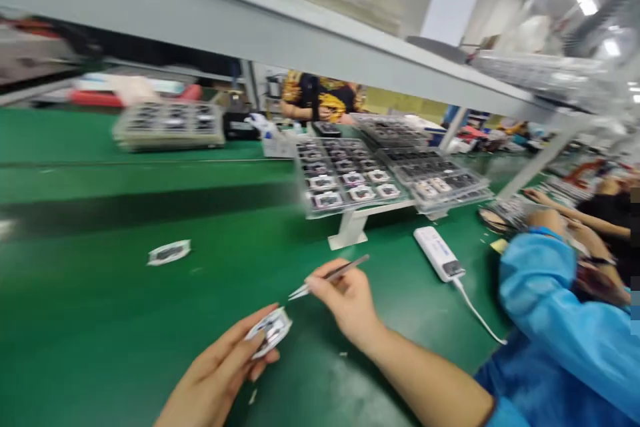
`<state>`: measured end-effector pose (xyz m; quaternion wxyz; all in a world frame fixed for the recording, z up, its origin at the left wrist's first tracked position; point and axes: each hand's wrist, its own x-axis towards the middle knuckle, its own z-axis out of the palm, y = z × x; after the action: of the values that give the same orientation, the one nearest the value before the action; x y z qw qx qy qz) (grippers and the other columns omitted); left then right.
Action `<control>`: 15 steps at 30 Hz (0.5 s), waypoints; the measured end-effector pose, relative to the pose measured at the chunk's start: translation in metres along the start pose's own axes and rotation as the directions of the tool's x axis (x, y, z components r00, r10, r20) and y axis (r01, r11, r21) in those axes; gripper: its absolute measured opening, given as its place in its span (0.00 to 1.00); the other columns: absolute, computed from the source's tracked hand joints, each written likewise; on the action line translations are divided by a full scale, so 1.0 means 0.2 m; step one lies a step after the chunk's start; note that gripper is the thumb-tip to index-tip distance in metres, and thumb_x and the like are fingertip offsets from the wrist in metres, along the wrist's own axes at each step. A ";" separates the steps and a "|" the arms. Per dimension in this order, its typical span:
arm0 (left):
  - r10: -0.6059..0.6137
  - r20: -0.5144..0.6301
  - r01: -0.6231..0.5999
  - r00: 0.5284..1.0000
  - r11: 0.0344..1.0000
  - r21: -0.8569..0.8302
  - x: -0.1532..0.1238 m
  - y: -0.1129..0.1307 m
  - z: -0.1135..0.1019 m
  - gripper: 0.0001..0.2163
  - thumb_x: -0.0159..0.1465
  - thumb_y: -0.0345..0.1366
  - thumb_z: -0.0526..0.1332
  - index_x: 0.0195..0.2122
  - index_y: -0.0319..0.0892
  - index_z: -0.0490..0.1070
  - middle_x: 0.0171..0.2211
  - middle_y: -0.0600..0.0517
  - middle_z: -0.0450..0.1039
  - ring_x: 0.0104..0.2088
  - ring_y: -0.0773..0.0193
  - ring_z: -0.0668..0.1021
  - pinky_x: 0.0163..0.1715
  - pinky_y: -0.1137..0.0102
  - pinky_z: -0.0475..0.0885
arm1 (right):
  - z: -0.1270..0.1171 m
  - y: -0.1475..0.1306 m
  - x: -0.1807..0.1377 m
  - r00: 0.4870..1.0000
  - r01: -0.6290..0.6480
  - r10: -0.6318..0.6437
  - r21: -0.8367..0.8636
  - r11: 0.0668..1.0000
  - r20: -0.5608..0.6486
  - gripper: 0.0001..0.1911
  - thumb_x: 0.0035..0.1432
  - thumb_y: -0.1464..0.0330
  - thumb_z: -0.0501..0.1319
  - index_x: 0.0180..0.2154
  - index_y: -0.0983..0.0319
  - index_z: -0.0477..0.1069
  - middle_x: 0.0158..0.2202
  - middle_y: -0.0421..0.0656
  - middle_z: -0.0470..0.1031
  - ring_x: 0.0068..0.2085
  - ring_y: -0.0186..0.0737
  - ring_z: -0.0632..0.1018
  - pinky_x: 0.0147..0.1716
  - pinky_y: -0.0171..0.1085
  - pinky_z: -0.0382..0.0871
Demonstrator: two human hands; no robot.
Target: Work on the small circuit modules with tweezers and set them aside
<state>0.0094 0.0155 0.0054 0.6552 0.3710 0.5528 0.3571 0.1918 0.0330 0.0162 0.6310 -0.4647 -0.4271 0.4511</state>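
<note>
At left of the frame, a loose white-framed part (169,253) lies on the green worktop (90,320). At lower centre, the left hand (227,357) has its grip clamped on a white-framed piece (273,329). Beside it, the right hand (347,300) pinches metal tweezers (353,265) in its grip, tips near the piece. Farther right lies a white handheld device (436,248) with a white cable (474,307), then a co-worker's blue sleeve (560,300).

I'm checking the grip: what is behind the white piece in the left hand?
Behind the white piece, fingers of the left hand show past its lower edge, with green table beyond; its back is hidden.
</note>
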 end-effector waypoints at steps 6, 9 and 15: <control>0.080 0.039 -0.080 0.996 0.997 -0.007 -0.03 0.04 0.00 0.27 0.51 0.50 0.67 0.48 0.38 0.75 0.24 0.53 0.76 0.27 0.63 0.70 0.29 0.70 0.65 | 0.02 0.04 -0.04 0.987 -0.109 0.107 0.010 0.994 0.120 0.09 0.47 0.65 0.72 0.28 0.61 0.74 0.26 0.38 0.77 0.29 0.35 0.77 0.33 0.34 0.70; 0.085 0.077 -0.085 0.993 0.996 -0.002 -0.04 0.02 0.00 0.25 0.53 0.47 0.66 0.48 0.37 0.74 0.24 0.53 0.75 0.26 0.64 0.69 0.28 0.70 0.63 | 0.03 0.05 -0.08 0.985 -0.031 0.040 -0.054 0.998 0.171 0.07 0.49 0.66 0.70 0.30 0.61 0.75 0.29 0.40 0.79 0.32 0.37 0.78 0.36 0.35 0.71; 0.076 0.103 -0.075 0.992 0.997 -0.019 -0.04 0.00 -0.01 0.23 0.54 0.45 0.65 0.48 0.37 0.73 0.27 0.52 0.76 0.27 0.64 0.70 0.27 0.70 0.62 | 0.03 0.06 -0.09 0.977 0.062 -0.034 -0.131 0.989 0.209 0.04 0.52 0.69 0.69 0.31 0.60 0.76 0.31 0.40 0.80 0.35 0.37 0.79 0.37 0.35 0.72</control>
<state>0.0072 0.0081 0.0098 0.6717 0.4049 0.5009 0.3660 0.1791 0.0181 0.0039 0.5606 -0.4470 -0.5313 0.4512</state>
